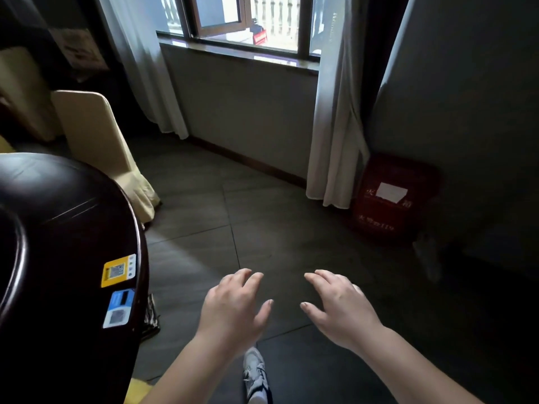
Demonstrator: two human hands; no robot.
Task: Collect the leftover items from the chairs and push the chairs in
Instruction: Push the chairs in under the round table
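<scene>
1. Head view is showing, nearest of all, a grey-and-white laced sneaker [256, 371] standing on the dark tiled floor [262, 217] between the two forearms.
2. The left hand [233, 307] and the right hand [341, 304] are hovering side by side over the floor, palms down, fingers loosely spread and slightly bent, gripping nothing and touching nothing.
3. Just left of the left hand, a round dark glossy wooden table [67, 228] is filling the frame edge, carrying a yellow sticker and a blue one.
4. Further back on the left, a chair in a cream fabric slipcover [96, 132] is standing beside the table, well apart from both hands; I cannot tell whether anything is lying on its seat.
5. Farthest, white curtains [332, 118] are hanging by the window, with a red box [390, 199] in the corner.
6. Risk, as I judge it: the gaze is pointing at bare floor, so leftover items could be getting missed, and a reach leftward could be knocking a wrist on the table rim.
</scene>
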